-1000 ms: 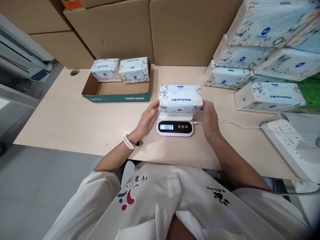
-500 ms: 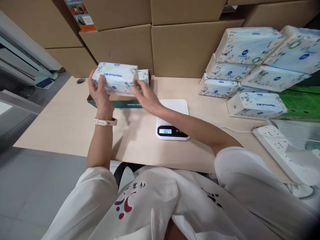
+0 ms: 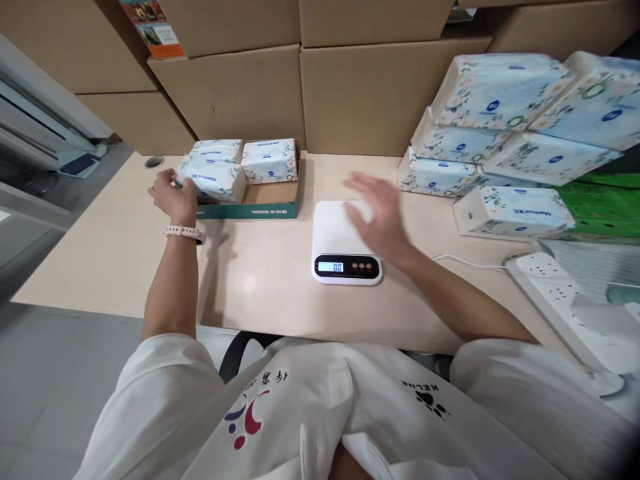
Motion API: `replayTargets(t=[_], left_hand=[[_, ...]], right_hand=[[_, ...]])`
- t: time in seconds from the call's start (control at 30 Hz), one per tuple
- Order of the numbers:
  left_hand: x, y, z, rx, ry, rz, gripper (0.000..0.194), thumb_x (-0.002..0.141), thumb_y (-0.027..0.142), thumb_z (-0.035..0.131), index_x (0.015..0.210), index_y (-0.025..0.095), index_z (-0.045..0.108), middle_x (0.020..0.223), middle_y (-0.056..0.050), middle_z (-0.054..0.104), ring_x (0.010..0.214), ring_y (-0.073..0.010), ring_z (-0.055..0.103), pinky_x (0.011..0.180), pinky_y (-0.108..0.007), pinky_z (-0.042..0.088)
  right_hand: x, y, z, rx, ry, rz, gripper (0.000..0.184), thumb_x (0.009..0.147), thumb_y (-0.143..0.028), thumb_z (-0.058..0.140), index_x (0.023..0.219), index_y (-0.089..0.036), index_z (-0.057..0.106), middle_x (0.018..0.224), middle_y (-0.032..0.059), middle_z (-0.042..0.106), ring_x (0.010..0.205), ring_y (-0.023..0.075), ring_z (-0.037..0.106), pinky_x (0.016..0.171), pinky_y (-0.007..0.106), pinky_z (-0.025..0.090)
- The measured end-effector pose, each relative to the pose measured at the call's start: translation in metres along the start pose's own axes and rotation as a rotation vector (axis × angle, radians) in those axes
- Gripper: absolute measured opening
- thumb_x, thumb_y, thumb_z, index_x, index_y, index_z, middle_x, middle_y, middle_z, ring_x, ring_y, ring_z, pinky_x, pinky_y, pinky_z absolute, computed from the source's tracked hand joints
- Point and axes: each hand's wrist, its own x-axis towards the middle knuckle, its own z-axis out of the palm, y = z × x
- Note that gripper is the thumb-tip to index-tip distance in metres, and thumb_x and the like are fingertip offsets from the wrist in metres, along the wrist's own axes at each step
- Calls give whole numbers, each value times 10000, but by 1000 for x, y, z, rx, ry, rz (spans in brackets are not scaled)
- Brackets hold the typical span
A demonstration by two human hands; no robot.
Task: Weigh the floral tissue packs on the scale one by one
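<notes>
My left hand [image 3: 175,198] grips the left end of a tissue pack [image 3: 216,181], which sits tilted in the front left of a shallow green-edged cardboard box [image 3: 273,209]. Two more tissue packs, a left one [image 3: 220,148] and a right one [image 3: 269,160], lie along the back of that box. My right hand [image 3: 380,217] holds nothing; its fingers are apart and slightly blurred. It hovers over the right side of a white digital scale [image 3: 333,230], whose display reads 0.0.
Several tissue packs [image 3: 500,93] are stacked at the right, with a single pack [image 3: 515,212] in front. A white power strip [image 3: 570,300] and its cable lie at the right edge. Large cardboard boxes [image 3: 380,100] wall off the back. A green crate [image 3: 605,207] stands far right.
The tissue pack has gone down into the box's front left. My right hand has let go of it and moved right, over the scale. The display went from 102.7 to 0.0.
</notes>
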Motion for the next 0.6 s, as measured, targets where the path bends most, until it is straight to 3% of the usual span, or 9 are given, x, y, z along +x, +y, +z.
replayTargets(t=[0.07,0.13,0.2,0.27,0.33,0.4,0.43,0.53,0.6], left_hand=[[-7,-3,-2,108,69,0,530,1082,270,589,1550,99,408,1754,5,393,1697,-418,-3,1369,-581,-99],[-14,2,-1,237,-11,1,442,1151,225,396,1570,88,430,1788,-24,327,1701,-437,-177,1310,-600,33],[-20,16,4,325,-70,16,440,1167,204,296,1570,98,437,1830,-27,231,1622,-424,-420,1247,-639,82],[-28,40,17,326,-20,84,428,1147,323,440,1534,146,493,1837,23,237,1681,-391,-325,1299,-619,5],[-41,71,40,199,31,199,458,1051,458,652,1435,213,605,1771,63,393,1728,-327,76,1407,-514,0],[-62,106,72,-9,-86,296,456,1018,524,703,1372,239,668,1655,11,552,1669,-282,300,1417,-493,160],[-76,125,91,-139,-174,299,462,965,528,763,1330,251,700,1612,-13,597,1639,-305,378,1387,-521,258],[-124,175,154,-461,-653,91,397,990,476,713,1324,262,722,1546,-53,658,1572,-329,517,1330,-563,388],[-154,201,199,-615,-958,-105,433,1038,508,610,1381,261,703,1608,-68,623,1598,-338,506,1333,-582,392]], right_hand=[[-14,49,-53,-163,246,134,404,1037,-438,592,1367,-244,722,1508,135,703,1468,330,586,1304,610,315],[-22,100,-107,-372,392,410,397,1031,-363,630,1397,-230,711,1551,160,664,1514,333,529,1286,638,301],[-26,144,-153,-587,439,802,549,946,-315,796,1459,-159,683,1599,237,609,1548,404,463,1233,719,295],[-30,173,-180,-705,416,1068,622,965,-337,798,1522,-103,651,1624,310,566,1573,446,443,1218,753,269],[-37,183,-186,-678,397,1175,548,1017,-331,721,1497,-69,681,1572,350,599,1541,445,497,1218,738,281],[-46,181,-177,-588,400,1141,435,1020,-283,678,1404,-91,752,1514,323,659,1509,399,536,1246,675,297],[-51,178,-170,-544,399,1097,409,1003,-260,680,1377,-120,769,1508,288,677,1506,362,539,1267,625,304],[-65,170,-154,-442,453,988,503,1001,-262,652,1497,-183,681,1561,194,663,1412,253,606,1236,464,408],[-72,171,-152,-334,588,925,517,1044,-293,583,1547,-176,617,1573,181,648,1341,218,650,1187,415,468]])
